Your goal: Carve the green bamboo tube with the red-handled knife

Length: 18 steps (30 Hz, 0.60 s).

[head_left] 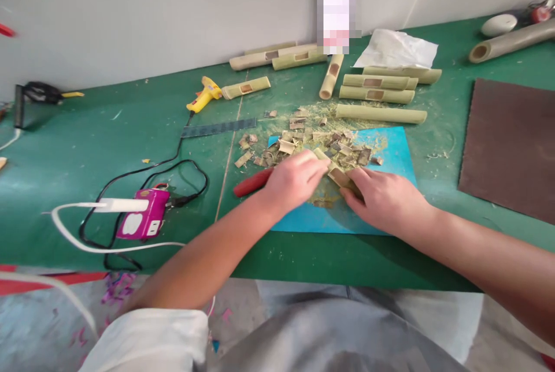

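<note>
A short bamboo tube [340, 177] with a rectangular opening cut in its side lies slanted between my hands, over a blue sheet [390, 141]. My right hand [390, 198] is closed round its near end. My left hand [295, 181] is closed, with its fingertips on the tube's far part. A red handle [254, 182] sticks out to the left from behind my left hand; its other end is hidden. Bamboo chips [286, 147] and shavings are heaped on the sheet just beyond my hands.
Several cut bamboo tubes [377, 96] lie along the back, near white paper [396, 48]. A yellow glue gun [204, 95] and a purple power block [145, 216] with looping cords are on the left. A brown board [511, 147] and thicker tube [511, 40] lie right.
</note>
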### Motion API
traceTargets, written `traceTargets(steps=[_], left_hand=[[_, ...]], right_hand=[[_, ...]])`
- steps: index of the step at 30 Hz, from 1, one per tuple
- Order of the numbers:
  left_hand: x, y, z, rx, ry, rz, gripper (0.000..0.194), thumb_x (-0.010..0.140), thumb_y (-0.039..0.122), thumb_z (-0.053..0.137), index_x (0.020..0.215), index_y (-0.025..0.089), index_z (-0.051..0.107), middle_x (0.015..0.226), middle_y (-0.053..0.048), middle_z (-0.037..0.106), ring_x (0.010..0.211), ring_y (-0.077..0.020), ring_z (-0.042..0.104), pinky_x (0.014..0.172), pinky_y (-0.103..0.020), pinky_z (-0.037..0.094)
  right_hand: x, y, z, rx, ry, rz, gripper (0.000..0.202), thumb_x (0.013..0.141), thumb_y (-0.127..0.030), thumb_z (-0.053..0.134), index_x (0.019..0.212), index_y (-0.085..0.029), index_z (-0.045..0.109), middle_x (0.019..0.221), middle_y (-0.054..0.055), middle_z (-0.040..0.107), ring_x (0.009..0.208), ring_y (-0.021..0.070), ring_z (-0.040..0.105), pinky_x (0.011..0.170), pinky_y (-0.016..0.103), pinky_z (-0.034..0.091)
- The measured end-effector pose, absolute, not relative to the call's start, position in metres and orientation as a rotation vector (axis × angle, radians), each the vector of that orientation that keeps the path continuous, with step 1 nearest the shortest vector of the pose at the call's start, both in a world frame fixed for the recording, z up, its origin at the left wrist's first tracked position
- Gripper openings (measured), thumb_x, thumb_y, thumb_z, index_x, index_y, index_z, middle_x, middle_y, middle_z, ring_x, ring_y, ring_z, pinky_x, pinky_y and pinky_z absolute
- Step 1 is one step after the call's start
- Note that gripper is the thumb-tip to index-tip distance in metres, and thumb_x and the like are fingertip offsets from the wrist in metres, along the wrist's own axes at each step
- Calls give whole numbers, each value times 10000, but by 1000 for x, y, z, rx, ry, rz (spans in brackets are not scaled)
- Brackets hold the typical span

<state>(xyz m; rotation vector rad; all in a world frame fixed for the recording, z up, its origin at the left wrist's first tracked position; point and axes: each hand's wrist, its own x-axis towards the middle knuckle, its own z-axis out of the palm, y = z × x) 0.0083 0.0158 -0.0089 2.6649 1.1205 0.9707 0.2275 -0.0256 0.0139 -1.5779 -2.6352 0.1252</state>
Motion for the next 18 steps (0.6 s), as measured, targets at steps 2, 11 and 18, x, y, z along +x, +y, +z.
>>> traceTargets(steps=[2,11,18], left_hand=[[7,18,-9,2669,1209,992,233,1017,233,534,1001,124,740,860,-75,697,763,-143,653,724,-260,544],[8,19,-9,2669,1163,980,240,1022,249,530,992,128,735,838,-64,682,743,-135,648,712,-252,541],[9,13,-6,2707,1088,931,225,1023,217,525,1043,119,726,840,-63,686,758,-138,655,724,-254,549]], right_hand=[[228,-26,14,-1579,-2626,127,263,955,-350,493,916,-147,655,769,96,716,643,205,626,538,295,248],[229,-25,10,-1528,-2617,95,239,931,-352,532,891,-149,653,737,86,703,618,190,606,531,289,242],[229,-26,11,-1543,-2627,119,256,951,-347,508,895,-147,658,751,89,704,621,196,606,530,299,245]])
